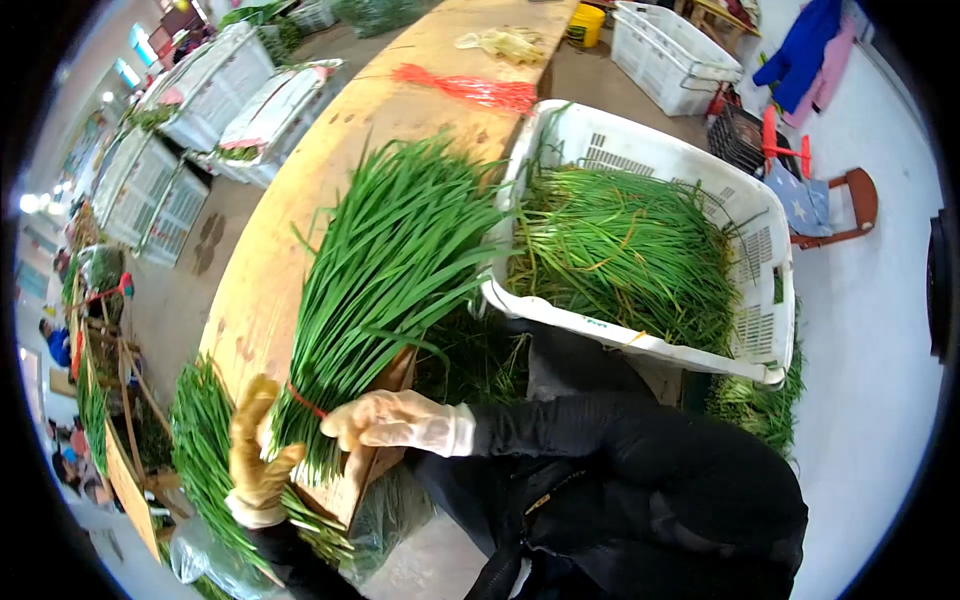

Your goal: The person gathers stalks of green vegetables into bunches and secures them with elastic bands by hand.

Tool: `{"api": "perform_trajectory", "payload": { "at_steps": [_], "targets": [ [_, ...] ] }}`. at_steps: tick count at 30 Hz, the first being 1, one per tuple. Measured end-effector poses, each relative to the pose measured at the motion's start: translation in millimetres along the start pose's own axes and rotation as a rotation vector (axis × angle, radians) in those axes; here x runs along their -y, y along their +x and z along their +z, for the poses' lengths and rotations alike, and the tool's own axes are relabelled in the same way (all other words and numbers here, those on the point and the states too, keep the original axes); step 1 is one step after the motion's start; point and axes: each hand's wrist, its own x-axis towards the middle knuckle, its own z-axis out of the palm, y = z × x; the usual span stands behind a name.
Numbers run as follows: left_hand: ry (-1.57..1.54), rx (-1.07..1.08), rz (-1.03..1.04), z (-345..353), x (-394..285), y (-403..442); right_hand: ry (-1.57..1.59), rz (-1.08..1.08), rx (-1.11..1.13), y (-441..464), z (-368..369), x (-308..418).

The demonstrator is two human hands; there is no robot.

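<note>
A thick bundle of garlic chives (385, 255) lies on the wooden table, leaf tips pointing away and pale cut ends towards me. Around its lower end runs a thin red tie (307, 402). My right hand (392, 420), in a pale glove, has its fingers curled closed at the right end of this tie. To the left of the stems is my left hand (262, 455), in a yellowed glove, its thumb and fingers apart and holding nothing. Another pile of chives (205, 440) lies at the table's left edge, partly behind my left hand.
A white plastic crate (640, 345) of loose chives stands at my right, close to the table (265, 270). Red ties (470, 88) and spare gloves (500, 45) lie farther up the table. Beyond are a yellow bucket (585, 25), another white crate (665, 60) and a chair (850, 205).
</note>
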Motion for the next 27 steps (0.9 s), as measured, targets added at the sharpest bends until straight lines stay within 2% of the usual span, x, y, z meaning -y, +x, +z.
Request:
{"api": "perform_trajectory", "payload": {
  "at_steps": [1, 2, 4, 5, 6, 8, 10, 12, 16, 20, 24, 26, 27],
  "targets": [
    [0.121, 0.065, -0.078, -14.7, 0.1, 5.1, -0.258, -0.021, -0.019, -10.3, -12.0, 6.6],
    [0.129, 0.132, -0.122, -24.8, 8.0, 15.0, -0.22, 0.164, -0.03, -22.3, -32.2, -10.2],
    [-0.201, 0.309, -0.337, -29.4, 34.7, 35.7, -0.021, 0.712, -0.292, -22.4, -39.0, -28.6],
    [-0.269, 0.441, -0.503, -32.9, 57.0, 43.3, 0.221, 0.896, -0.425, -16.2, -51.4, -37.4],
    [-0.501, 0.463, -0.649, -22.6, 71.7, 50.0, 0.102, 0.797, -0.403, -8.8, -38.4, -29.4],
    [-0.634, 0.744, -0.912, -4.7, 59.0, 82.5, 0.164, 0.807, -0.501, 9.7, -38.1, -28.7],
    [-0.689, 0.94, -0.943, 15.6, 50.2, 95.6, 0.332, 0.727, -0.332, 14.8, -57.6, -50.4],
    [-0.559, 0.914, -0.812, 18.9, 46.2, 85.7, -0.091, 0.755, -0.26, 23.7, -45.0, -35.7],
    [-0.343, 0.808, -0.659, 57.2, 14.7, 95.1, -0.654, 0.652, -0.062, 27.2, -28.9, -7.6],
    [-0.187, 0.679, -0.577, 101.4, -28.3, 100.6, -1.327, 0.47, 0.137, 4.9, -1.2, 77.8],
    [-0.087, 0.562, -0.499, 133.5, -65.0, 106.8, -1.571, 0.283, -0.01, -34.4, 25.1, 156.9],
    [-0.045, 0.522, -0.456, 144.2, -78.6, 114.3, -1.532, 0.208, -0.189, -51.3, 34.0, 188.4],
    [-0.024, 0.505, -0.437, 148.5, -82.3, 118.9, -1.351, 0.212, -0.338, -55.2, 32.8, 201.3]
  ]
}}
